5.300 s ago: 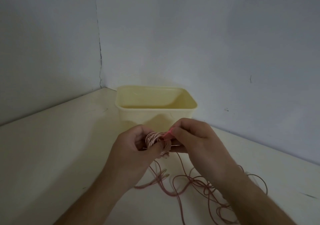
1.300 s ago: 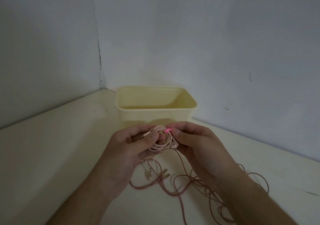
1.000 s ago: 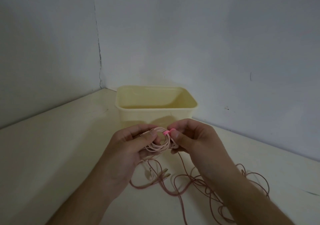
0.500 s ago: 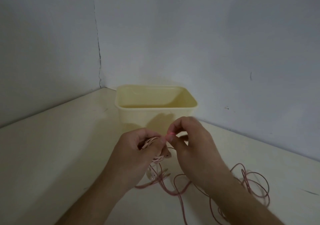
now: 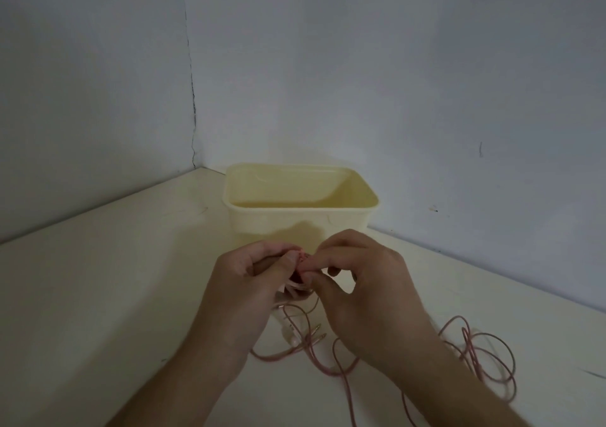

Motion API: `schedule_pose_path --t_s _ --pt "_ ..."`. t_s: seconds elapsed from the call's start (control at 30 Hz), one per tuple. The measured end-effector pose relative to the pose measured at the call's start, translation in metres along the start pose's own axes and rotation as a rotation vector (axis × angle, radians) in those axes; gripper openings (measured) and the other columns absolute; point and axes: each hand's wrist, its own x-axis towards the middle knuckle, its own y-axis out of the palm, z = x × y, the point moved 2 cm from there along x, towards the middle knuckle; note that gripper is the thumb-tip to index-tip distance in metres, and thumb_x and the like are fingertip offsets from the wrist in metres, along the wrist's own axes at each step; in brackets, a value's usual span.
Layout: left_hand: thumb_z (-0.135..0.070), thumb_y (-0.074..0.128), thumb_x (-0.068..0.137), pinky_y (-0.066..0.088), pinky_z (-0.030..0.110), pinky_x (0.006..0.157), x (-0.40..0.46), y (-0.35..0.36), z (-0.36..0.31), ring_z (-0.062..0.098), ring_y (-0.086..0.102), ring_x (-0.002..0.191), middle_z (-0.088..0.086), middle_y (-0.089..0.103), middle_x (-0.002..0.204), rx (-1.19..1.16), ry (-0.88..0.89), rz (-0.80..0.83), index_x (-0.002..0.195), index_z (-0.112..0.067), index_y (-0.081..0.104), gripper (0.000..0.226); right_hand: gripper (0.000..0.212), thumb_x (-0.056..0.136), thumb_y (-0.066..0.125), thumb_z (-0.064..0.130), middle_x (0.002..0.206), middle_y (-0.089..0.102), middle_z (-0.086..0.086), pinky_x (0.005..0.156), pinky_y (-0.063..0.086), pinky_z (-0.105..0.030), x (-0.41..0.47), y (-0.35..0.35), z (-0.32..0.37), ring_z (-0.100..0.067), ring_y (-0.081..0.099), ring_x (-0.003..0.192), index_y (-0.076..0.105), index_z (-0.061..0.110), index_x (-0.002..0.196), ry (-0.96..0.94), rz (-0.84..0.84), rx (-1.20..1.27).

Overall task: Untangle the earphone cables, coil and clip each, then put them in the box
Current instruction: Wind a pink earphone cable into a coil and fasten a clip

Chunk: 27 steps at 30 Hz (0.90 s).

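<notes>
In the lower middle of the frame two bare hands meet just in front of the box, a pale yellow open tub that stands on the table near the corner where the two walls join. The left hand has its fingers curled, and its thumb presses a small coil of pale pink earphone cable against them; most of the coil is hidden behind the hand, with only a few loops showing below the thumb. The right hand also has its fingers curled, and its thumb and forefinger pinch a small bright pink clip at the top of the coil, right where the two hands touch. Whether the clip is already closed round the coil cannot be told, since the fingertips cover it. Below the hands, toward the bottom centre of the frame, loose cables of a darker pink lie on the table in tangled loops, with a plug and an earbud among them just under the coil. More of these loops spread out to the lower right of the frame, beyond the right forearm. The inside of the box, as far as it shows, holds nothing. A thin dark crack runs down the wall corner in the upper left of the frame.
</notes>
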Motion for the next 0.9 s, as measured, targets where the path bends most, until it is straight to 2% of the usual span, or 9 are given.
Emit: schedule_pose_path --t_s 0.1,0.17,0.23,0.33,0.4,0.57,0.73,0.83,0.9 --pt "-0.003 0.066 0.098 0.063 0.032 0.067 -0.001 0.001 0.0 0.024 0.078 0.079 0.014 0.08 0.09 -0.02 0.005 -0.003 0.099 -0.007 0.08 0.015 0.023 0.082 0.089 0.009 0.09 0.063 0.016 0.07 0.042 -0.006 -0.001 0.004 -0.002 -0.006 0.064 0.087 0.085 0.031 0.085 0.01 -0.021 0.002" --pt "-0.003 0.068 0.097 0.064 0.039 0.068 -0.003 0.004 0.001 0.028 0.078 0.08 0.014 0.081 0.09 0.024 0.031 0.016 0.099 -0.01 0.08 0.014 0.026 0.08 0.089 0.007 0.087 0.063 0.014 0.067 0.044 -0.009 -0.002 0.003 -0.004 -0.006 0.064 0.085 0.079 0.031 0.082 0.114 -0.051 0.027" --pt "-0.003 0.07 0.096 0.065 0.042 0.069 -0.005 0.006 -0.001 0.028 0.079 0.081 0.009 0.081 0.091 0.088 0.078 0.048 0.097 -0.012 0.08 0.013 0.029 0.081 0.087 0.013 0.091 0.066 0.013 0.068 0.051 -0.018 0.001 0.0 -0.007 -0.005 0.066 0.084 0.068 0.032 0.09 0.266 -0.061 0.115" --pt "0.0 0.07 0.095 0.059 0.024 0.061 -0.008 0.008 -0.004 0.018 0.077 0.074 0.001 0.082 0.092 0.164 0.14 0.087 0.094 -0.013 0.08 0.017 0.032 0.09 0.078 0.021 0.102 0.072 0.015 0.077 0.063 -0.03 0.004 -0.004 -0.008 -0.004 0.073 0.088 0.067 0.04 0.112 0.332 0.092 0.189" --pt "0.001 0.07 0.094 0.053 0.017 0.059 -0.009 0.009 -0.005 0.014 0.075 0.071 0.0 0.082 0.092 0.192 0.155 0.104 0.093 -0.013 0.081 0.017 0.021 0.095 0.068 0.019 0.092 0.077 0.016 0.08 0.063 -0.034 0.005 -0.005 -0.007 -0.004 0.075 0.084 0.074 0.036 0.106 0.274 0.191 0.11" --pt "-0.005 0.075 0.092 0.054 0.022 0.064 -0.006 0.009 -0.002 0.022 0.075 0.072 -0.001 0.081 0.09 0.263 0.164 0.116 0.091 -0.026 0.082 0.022 0.01 0.091 0.073 0.018 0.079 0.078 0.011 0.078 0.064 -0.04 0.006 -0.008 -0.015 -0.007 0.076 0.076 0.072 0.028 0.091 0.289 0.161 0.109" --pt "-0.011 0.08 0.09 0.056 0.03 0.068 -0.003 0.006 0.002 0.02 0.077 0.074 0.001 0.08 0.081 0.307 0.161 0.076 0.091 -0.029 0.082 0.017 0.005 0.095 0.075 0.015 0.085 0.077 -0.002 0.073 0.051 -0.029 0.009 -0.017 -0.023 -0.01 0.067 0.077 0.079 0.016 0.098 0.391 0.339 0.466" --pt "-0.006 0.079 0.09 0.06 0.034 0.067 -0.003 0.005 0.003 0.019 0.078 0.074 0.0 0.08 0.081 0.311 0.169 0.042 0.089 -0.025 0.081 0.019 0.013 0.098 0.069 0.005 0.084 0.075 -0.011 0.078 0.05 -0.034 0.01 -0.014 -0.031 -0.017 0.064 0.078 0.081 0.01 0.095 0.421 0.229 0.58" --pt "-0.005 0.078 0.09 0.06 0.034 0.062 -0.003 0.006 0.002 0.018 0.078 0.073 -0.001 0.081 0.081 0.314 0.166 0.032 0.088 -0.025 0.081 0.021 0.016 0.096 0.069 0.0 0.08 0.075 -0.01 0.078 0.052 -0.03 0.01 -0.013 -0.034 -0.015 0.065 0.074 0.08 0.009 0.09 0.417 0.145 0.559"
